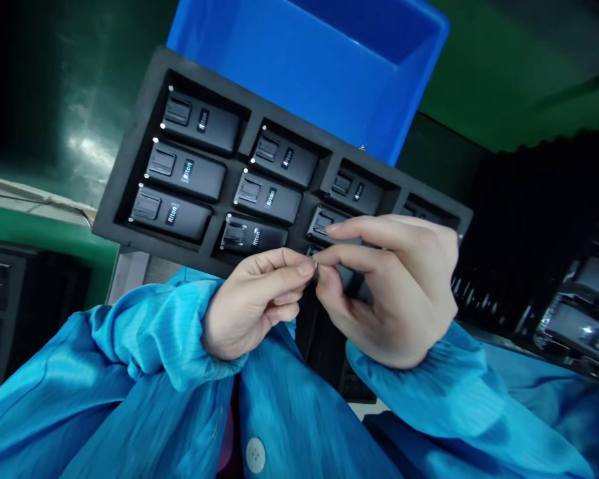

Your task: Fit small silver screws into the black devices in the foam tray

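Both hands meet over the near side of a black foam tray [117, 189]. My left hand [257, 299] is closed, thumb pressed against the index finger. Opposite it, my right hand [399, 286] pinches with thumb and index finger, the fingertips of both hands almost touching. Between them shows a tiny pale, shiny speck, too small to name. Black boxy devices with a clip and a "Riton" label [188, 171] lie in the tray's compartments. One such device [324, 219] is partly covered by my right fingers, and others below the hands are largely hidden.
A blue plastic bin [309, 73] stands beyond the tray, whose far edge overlaps it. Another dark tray with devices [0, 286] is at lower left. Shiny, plastic-looking wrapped items [584, 326] lie at the far right. A thin cable [34, 197] runs along the left.
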Available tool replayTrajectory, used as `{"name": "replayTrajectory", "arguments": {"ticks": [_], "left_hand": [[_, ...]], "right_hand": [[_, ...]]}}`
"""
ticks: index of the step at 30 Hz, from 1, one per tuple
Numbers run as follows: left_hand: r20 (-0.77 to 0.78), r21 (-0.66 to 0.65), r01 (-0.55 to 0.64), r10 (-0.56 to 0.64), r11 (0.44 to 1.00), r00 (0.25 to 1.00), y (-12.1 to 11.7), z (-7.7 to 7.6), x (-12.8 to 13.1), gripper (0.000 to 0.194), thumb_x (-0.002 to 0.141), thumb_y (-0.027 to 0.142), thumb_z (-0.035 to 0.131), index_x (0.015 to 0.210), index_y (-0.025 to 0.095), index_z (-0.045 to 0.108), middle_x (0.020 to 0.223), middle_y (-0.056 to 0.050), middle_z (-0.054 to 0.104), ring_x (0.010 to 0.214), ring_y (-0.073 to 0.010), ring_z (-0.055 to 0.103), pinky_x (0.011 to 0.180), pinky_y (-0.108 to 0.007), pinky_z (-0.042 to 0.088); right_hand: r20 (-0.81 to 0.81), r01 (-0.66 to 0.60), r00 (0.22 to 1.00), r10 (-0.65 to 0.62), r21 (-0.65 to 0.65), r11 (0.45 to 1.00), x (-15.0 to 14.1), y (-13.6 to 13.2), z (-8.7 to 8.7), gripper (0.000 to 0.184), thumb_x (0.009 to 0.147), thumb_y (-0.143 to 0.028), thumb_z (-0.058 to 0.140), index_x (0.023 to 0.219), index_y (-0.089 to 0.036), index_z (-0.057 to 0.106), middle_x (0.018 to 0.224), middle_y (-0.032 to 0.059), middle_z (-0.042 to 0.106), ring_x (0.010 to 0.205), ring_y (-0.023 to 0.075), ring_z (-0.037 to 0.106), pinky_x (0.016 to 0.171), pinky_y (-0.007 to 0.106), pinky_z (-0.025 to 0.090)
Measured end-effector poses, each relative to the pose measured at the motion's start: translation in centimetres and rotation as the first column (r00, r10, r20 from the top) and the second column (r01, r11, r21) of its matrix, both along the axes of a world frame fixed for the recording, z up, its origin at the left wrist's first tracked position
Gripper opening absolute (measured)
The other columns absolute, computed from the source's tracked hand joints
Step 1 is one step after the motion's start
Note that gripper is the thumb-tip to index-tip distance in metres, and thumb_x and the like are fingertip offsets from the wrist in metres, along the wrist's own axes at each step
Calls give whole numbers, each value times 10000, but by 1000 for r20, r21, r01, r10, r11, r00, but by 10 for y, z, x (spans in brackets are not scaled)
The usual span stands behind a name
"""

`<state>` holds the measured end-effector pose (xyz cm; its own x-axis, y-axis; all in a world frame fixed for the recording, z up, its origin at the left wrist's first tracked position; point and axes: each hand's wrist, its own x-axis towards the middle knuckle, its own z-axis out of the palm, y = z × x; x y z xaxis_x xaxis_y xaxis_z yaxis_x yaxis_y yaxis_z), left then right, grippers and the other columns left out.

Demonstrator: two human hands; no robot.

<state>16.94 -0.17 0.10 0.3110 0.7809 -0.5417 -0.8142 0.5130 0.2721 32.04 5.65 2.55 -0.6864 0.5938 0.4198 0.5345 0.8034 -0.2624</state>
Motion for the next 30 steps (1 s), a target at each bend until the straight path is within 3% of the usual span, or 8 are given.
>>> {"name": "replayTrajectory", "arguments": {"ticks": [6, 11, 14, 17, 20, 26, 30], "left_hand": [[-41, 12, -34, 34, 999, 999, -2, 1, 0, 302, 798, 288, 824, 682, 137, 589, 540, 94, 319, 477, -3, 209, 408, -93, 225], [-52, -5, -8, 8, 1000, 999, 1, 0, 0, 413, 690, 348, 914, 652, 136, 562, 529, 108, 309, 471, 6, 190, 391, -101, 199], [-35, -1, 33, -33, 999, 999, 2, 0, -1, 424, 697, 384, 911, 682, 131, 572, 543, 114, 296, 474, 8, 164, 387, -107, 165], [-9, 10, 101, -101, 995, 995, 1, 0, -2, 398, 744, 397, 880, 726, 135, 580, 553, 122, 259, 483, 4, 134, 395, -115, 129], [-12, 21, 147, -147, 989, 989, -1, 0, -4, 379, 773, 405, 858, 759, 133, 594, 561, 122, 242, 491, -1, 128, 405, -121, 122], [-80, -18, 129, -130, 992, 988, -3, -1, -2, 419, 707, 407, 906, 736, 129, 594, 548, 116, 276, 473, 5, 162, 402, -129, 142], [-62, -11, 90, -90, 996, 994, -3, -1, -7, 315, 773, 360, 864, 770, 119, 662, 567, 98, 284, 481, 0, 172, 400, -116, 151]], "right_hand": [[-8, 24, 1000, -24, -11, 1000, -2, -5, -2, 173, 918, -106, 643, 977, -268, 622, 1114, 79, 728, 1018, 251, 664, 904, 452, 512], [-38, 23, 999, -31, -186, 982, -2, -6, 2, 188, 910, -85, 649, 969, -258, 604, 1043, 62, 722, 967, 216, 665, 881, 418, 521], [-20, 5, 1000, -12, -328, 945, 1, 0, 12, 153, 912, -107, 658, 949, -247, 608, 1013, 42, 713, 939, 193, 670, 862, 385, 531], [23, -27, 999, 44, -490, 871, 4, 9, 24, 124, 920, -130, 647, 907, -249, 615, 976, 21, 707, 915, 189, 678, 806, 367, 543], [52, -41, 995, 85, -568, 822, 5, 15, 32, 134, 919, -129, 636, 872, -252, 609, 935, 7, 700, 870, 183, 670, 736, 347, 544], [85, -42, 992, 97, -494, 869, -1, 11, 37, 168, 905, -80, 636, 866, -236, 592, 891, 8, 676, 839, 160, 618, 745, 326, 518], [83, 3, 996, 32, -385, 923, 5, 4, 41, 171, 899, -77, 651, 871, -236, 596, 897, 13, 671, 852, 158, 629, 795, 343, 503]]}}
